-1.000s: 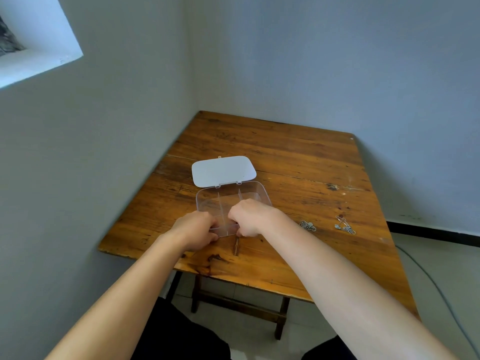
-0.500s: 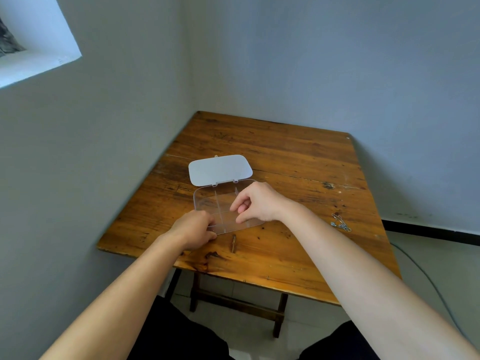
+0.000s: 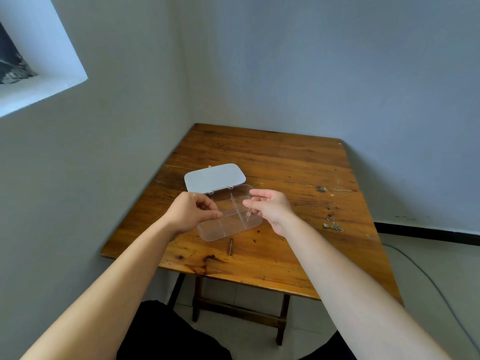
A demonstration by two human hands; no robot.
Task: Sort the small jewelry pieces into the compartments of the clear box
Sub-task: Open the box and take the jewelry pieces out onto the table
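The right hand pinches a small jewelry piece between its fingertips, dangling it over the right-hand compartment of the open clear box, while the left hand holds the box's left edge with curled fingers. This looks like the placing step; next the piece needs lowering and releasing inside the dividers. More jewelry waits well apart on the table.

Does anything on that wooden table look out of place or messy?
Mostly tidy. One silver chain piece lies loose near the right edge of the wooden table, far from the clear compartment box. The right hand dangles a small piece over the box.
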